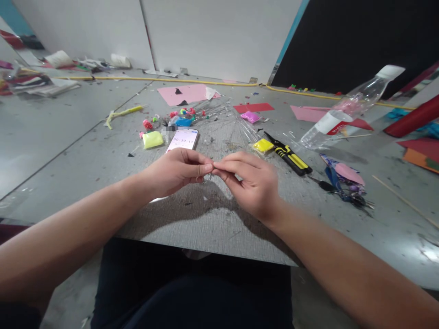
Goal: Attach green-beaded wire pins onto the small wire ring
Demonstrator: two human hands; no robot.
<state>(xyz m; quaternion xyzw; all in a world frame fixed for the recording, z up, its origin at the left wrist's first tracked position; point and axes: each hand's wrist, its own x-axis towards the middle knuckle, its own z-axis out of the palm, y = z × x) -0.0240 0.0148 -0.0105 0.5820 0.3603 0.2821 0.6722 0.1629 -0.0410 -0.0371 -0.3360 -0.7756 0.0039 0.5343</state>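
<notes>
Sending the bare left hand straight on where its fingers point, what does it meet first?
The bare right hand, at its pinched fingertips; the left hand looks touching or nearly so, though depth is unclear.

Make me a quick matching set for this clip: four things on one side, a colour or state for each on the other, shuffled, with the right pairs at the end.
Things:
1. Left hand
2. Phone
3. Pliers
4. Bottle

Colour or state:
A. Black and yellow
B. Thumb and finger pinched together
C. Clear, with a white cap
D. Lit, showing digits

Right pairs: 1-B, 2-D, 3-A, 4-C
</notes>
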